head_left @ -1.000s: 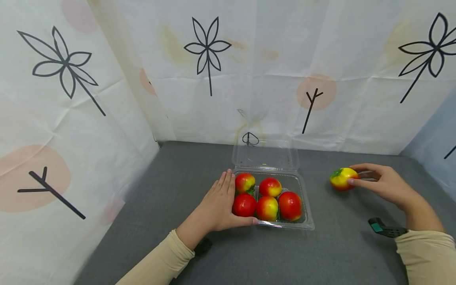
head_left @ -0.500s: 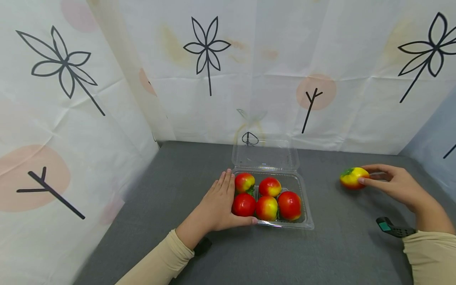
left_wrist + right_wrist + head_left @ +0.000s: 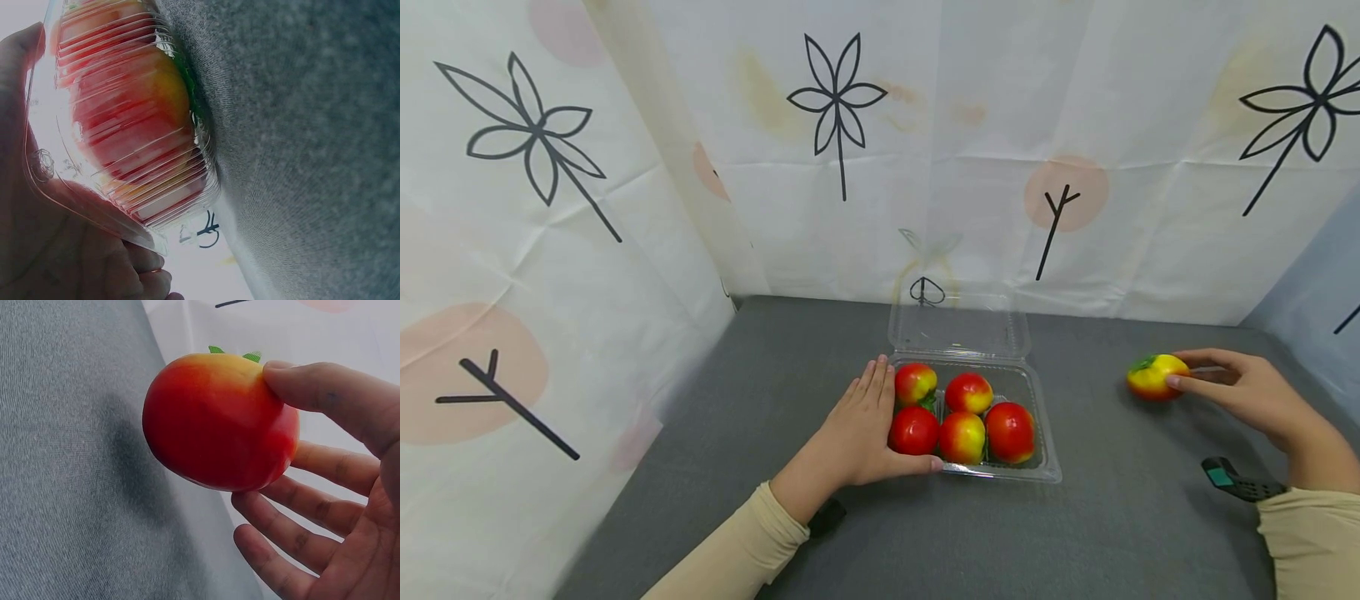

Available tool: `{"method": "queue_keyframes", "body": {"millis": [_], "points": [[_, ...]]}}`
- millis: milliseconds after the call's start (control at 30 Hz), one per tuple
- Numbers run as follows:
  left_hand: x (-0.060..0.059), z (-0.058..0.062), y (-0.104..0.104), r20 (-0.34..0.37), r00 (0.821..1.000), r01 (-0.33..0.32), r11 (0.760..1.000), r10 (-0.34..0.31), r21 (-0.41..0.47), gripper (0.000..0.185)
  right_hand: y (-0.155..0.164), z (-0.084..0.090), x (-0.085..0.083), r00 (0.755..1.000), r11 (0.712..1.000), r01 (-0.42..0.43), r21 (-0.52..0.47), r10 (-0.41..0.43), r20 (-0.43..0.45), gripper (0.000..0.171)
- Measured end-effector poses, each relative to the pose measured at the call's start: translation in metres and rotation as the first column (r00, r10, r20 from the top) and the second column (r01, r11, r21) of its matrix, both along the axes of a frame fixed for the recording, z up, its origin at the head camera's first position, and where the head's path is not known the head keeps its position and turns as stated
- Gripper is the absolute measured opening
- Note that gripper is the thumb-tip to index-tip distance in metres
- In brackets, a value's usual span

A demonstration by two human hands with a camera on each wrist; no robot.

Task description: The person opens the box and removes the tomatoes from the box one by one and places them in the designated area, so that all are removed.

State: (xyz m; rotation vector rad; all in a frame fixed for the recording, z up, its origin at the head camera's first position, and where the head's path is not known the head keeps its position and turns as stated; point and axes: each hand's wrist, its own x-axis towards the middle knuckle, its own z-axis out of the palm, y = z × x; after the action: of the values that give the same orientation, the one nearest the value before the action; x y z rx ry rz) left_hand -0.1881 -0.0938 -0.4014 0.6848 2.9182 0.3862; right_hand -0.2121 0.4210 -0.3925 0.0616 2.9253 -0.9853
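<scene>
Pretty simple setup: a flat surface covered in grey fabric fills the near part of the scene. White sheets hang as walls on the left and along the far side, creased from folding, printed with black line-drawn leaves, little twig shapes and faded peach circles. A plain pale blue panel closes off the right. Lighting is soft and even.

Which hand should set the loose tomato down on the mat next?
Right. The right hand already holds the loose tomato just above the mat; the left hand rests against the clamshell.
</scene>
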Motion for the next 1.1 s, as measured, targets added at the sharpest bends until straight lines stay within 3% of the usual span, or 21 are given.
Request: {"method": "queue_keyframes", "body": {"millis": [400,1100], "points": [[0.000,0.000,0.000,0.002,1.000,-0.003,1.000,0.003,0.000,0.132,0.007,-0.001,0.003,1.000,1.000,0.019,-0.009,-0.019,-0.010,0.074],[0.001,0.001,0.000,0.008,1.000,-0.002,1.000,0.002,-0.005,0.133,0.017,-0.005,0.001,0.999,1.000,0.002,0.002,-0.002,0.046,0.079]]}}
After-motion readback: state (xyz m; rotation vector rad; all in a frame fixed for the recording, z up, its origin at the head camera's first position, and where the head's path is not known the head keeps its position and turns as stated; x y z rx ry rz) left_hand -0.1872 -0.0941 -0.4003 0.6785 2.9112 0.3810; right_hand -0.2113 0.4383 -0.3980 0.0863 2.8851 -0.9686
